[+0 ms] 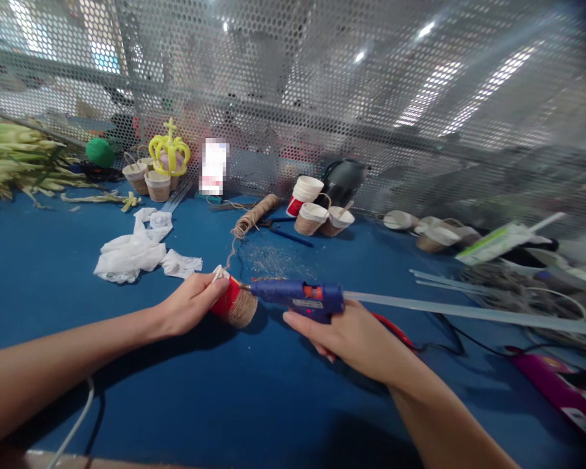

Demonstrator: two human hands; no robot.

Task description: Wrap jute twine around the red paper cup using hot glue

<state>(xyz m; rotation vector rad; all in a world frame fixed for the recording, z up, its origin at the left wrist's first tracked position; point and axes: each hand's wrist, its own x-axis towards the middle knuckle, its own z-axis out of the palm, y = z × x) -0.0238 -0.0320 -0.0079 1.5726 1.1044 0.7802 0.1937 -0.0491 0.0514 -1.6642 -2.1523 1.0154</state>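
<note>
My left hand [189, 303] is closed round a red paper cup [230, 301] lying on its side, its lower part wrapped in brown twine. My right hand [348, 337] grips a blue glue gun [300, 298] by the handle, and the nozzle touches the cup at the edge of the twine wrap. A long clear glue stick [469, 311] sticks out of the gun's back to the right. A strand of twine runs from the cup up to a twine spool [254, 215] further back.
A blue tabletop [254, 391] holds crumpled white paper [131, 253], twine-wrapped cups [317, 217], a yellow crown [170, 154], green leaves [10, 159], spare glue sticks [439, 279], cables and a purple object [557, 384]. A perforated metal screen [293, 85] closes the back.
</note>
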